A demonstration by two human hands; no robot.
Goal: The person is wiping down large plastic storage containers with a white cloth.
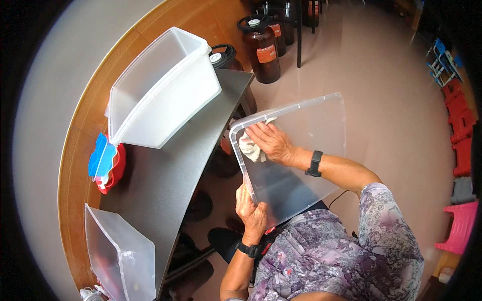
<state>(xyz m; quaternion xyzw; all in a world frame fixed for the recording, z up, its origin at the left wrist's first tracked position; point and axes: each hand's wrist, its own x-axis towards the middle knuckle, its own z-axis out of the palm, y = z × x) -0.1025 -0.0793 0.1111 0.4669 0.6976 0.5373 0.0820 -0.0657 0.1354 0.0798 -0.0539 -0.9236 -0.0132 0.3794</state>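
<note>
A clear plastic lid (297, 150), flat with a raised rim, is tilted over my lap. My left hand (251, 210) grips its near left rim, thumb on the inner side. Pressed under my right hand (273, 143) is a crumpled cream cloth (250, 148), lying on the lid's surface close to its upper left corner. On the dark table (169, 169) to the left, a translucent white plastic bin (177, 98) stands at the far end, and another translucent plastic container (137, 248) stands at the near end.
Between the containers, by the tiled wall, are blue and red plastic items (101, 156). Brown large jars (261, 56) with black handled tops stand on the floor beyond the table. Along the right side are red plastic stools (459, 120), a pink stool (457, 227) and a blue folding item (442, 60).
</note>
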